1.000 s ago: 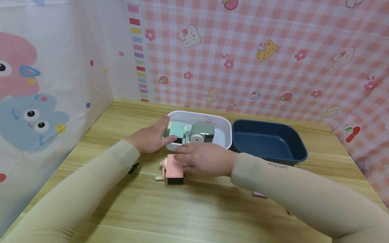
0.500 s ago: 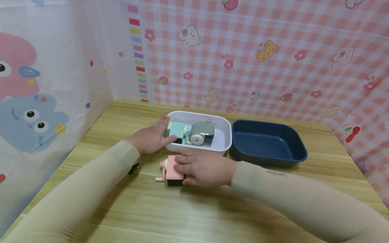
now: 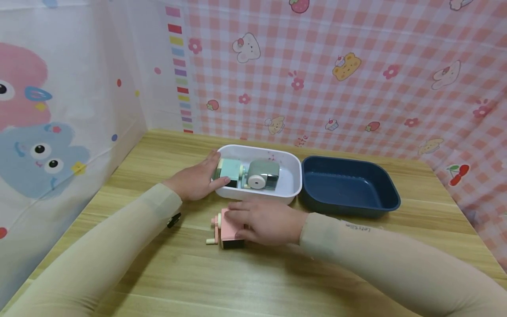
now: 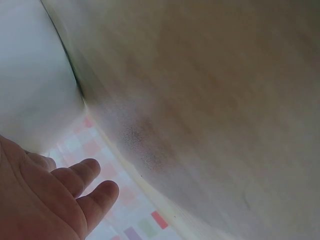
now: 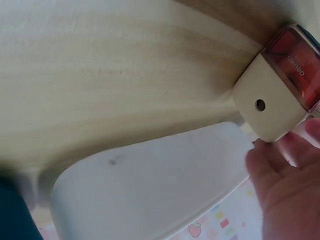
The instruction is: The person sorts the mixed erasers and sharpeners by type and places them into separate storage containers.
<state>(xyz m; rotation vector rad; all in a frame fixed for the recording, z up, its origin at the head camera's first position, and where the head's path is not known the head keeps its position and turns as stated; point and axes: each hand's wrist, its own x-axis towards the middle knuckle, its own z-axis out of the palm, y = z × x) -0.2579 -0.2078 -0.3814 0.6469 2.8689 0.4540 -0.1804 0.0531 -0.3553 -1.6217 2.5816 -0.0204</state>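
Observation:
My right hand (image 3: pixel 271 222) grips a pink crank pencil sharpener (image 3: pixel 231 226), thumb on the near side and fingers over the top. The crank points left. In the right wrist view, the sharpener's cream end (image 5: pixel 270 95) with its round hole and a reddish clear drawer show beyond the fingertips. At the left end of a white plastic bin (image 3: pixel 293 176) lies my left hand (image 3: pixel 196 179), fingers along the outer wall and thumb by the front rim. Inside that bin sit a mint green pencil sharpener (image 3: pixel 230 168) and a grey-green one (image 3: pixel 263 168).
A dark blue bin (image 3: pixel 348 191) stands right beside the white one. Both are toward the back of the wooden table (image 3: pixel 166 273). Behind rises a pink checked cloth (image 3: pixel 301 105), and a white printed cloth (image 3: pixel 75 101) hangs at the left.
My right hand has come down toward me from over the pink sharpener and closed around it. The sharpener has shifted slightly right and nearer. My left hand stays in place.

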